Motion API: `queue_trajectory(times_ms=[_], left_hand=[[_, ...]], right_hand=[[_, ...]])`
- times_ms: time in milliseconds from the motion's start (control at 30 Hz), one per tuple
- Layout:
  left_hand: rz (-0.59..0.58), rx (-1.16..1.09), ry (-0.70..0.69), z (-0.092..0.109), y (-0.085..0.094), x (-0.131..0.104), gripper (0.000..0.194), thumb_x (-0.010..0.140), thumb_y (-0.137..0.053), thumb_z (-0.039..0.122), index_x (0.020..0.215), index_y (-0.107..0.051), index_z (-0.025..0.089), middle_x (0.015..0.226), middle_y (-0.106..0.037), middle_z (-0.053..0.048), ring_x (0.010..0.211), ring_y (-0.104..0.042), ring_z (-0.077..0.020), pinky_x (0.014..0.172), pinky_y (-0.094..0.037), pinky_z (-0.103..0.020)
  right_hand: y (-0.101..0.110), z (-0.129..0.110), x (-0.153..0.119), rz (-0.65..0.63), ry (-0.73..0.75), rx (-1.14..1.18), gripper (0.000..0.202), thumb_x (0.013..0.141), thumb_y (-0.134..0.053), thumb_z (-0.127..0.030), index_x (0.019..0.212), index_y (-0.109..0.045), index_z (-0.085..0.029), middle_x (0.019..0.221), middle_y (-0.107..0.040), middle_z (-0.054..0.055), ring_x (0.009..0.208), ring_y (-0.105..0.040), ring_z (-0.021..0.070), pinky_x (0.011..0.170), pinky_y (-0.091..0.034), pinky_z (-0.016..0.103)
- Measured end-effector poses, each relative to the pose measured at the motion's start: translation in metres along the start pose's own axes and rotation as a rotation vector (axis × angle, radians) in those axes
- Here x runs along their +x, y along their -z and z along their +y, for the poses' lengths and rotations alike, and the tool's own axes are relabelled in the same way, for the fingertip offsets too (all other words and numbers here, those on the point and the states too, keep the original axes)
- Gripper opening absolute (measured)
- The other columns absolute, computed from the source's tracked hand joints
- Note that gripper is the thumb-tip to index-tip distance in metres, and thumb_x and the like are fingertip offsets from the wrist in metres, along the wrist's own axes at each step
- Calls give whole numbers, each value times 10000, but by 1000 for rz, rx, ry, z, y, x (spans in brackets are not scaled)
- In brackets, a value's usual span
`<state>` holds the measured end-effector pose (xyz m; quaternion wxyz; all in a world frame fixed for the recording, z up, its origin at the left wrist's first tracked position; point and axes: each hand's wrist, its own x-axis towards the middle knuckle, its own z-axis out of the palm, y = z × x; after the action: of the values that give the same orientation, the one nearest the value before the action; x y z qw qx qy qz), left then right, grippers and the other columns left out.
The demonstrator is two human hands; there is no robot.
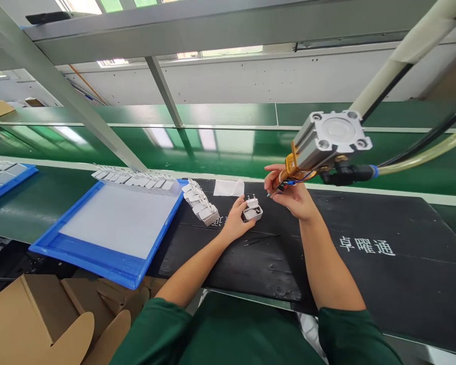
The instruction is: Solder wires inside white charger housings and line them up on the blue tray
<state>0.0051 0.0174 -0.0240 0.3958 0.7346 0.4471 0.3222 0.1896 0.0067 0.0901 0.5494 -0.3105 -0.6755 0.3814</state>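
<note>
My left hand is closed around a small white plug housing on the black mat. The housing looks open on top, with two pins standing up at its back. My right hand grips a pneumatic tool with a silver cylinder and an orange bracket; its metal tip points down-left, above and right of the housing. Black tweezers lie on the mat in front of the housing. A row of white plug parts stands left of my left hand.
A blue tray with a row of white parts along its back stands at the left. Another blue tray is farther left. White paper lies behind my left hand. Cardboard boxes sit at the lower left. Hoses trail off right.
</note>
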Motion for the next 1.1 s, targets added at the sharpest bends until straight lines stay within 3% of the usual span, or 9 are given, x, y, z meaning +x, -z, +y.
queue_trajectory(times_ms=[100,233,367,500,600,733,967,1100], left_hand=[[-11,80,1,6,4,4,450,731,-759,224,1163,-642,182,1321,-609,-119,1299,-521,-284,1112,-414,-435],[12,102,23,12,4,4,270,818,-686,335,1040,-634,191,982,-714,-48,909,-669,-221,854,-530,-349],[97,-38,-17,12,6,3,273,798,-692,356,994,-632,175,788,-681,3,649,-607,-133,633,-491,-235],[173,-125,-79,13,8,2,324,771,-711,330,1044,-663,162,858,-691,-23,706,-609,-132,628,-484,-222],[198,-143,-102,13,7,1,387,756,-729,318,1107,-668,165,946,-699,-49,777,-628,-151,666,-502,-235],[195,-135,-103,13,6,0,387,759,-730,313,1111,-673,164,954,-699,-57,809,-635,-165,691,-512,-248],[169,-197,-35,19,7,1,338,760,-725,286,1067,-680,152,892,-710,-36,781,-641,-153,674,-510,-229],[142,-308,-8,22,1,-1,310,749,-732,306,1007,-677,144,838,-713,-17,726,-640,-144,647,-508,-223]], right_hand=[[-7,-7,-3,-32,20,5,561,773,-721,-459,1256,-506,-271,933,-584,32,811,-560,179,686,-483,322],[-20,-16,-5,-30,-14,-43,516,771,-744,-400,1222,-523,-279,921,-586,29,814,-564,184,670,-491,320],[-31,-21,-5,6,12,-74,432,805,-724,-313,1194,-538,-285,888,-573,23,776,-553,175,635,-492,316],[-36,-24,-3,28,66,-51,505,817,-716,-238,1272,-512,-313,867,-575,5,744,-551,157,614,-491,297],[-36,-22,-3,37,98,-57,445,856,-672,-223,1268,-534,-320,856,-587,2,736,-555,152,620,-494,297],[-33,-19,-3,26,110,-53,377,893,-623,-224,1253,-560,-318,845,-594,7,757,-562,152,641,-490,302],[-34,-23,-3,-10,101,19,374,804,-730,-263,1154,-602,-299,865,-597,12,740,-540,154,641,-488,308],[-43,-26,-5,18,87,55,463,798,-739,-293,1229,-568,-299,851,-599,17,760,-547,171,636,-494,318]])
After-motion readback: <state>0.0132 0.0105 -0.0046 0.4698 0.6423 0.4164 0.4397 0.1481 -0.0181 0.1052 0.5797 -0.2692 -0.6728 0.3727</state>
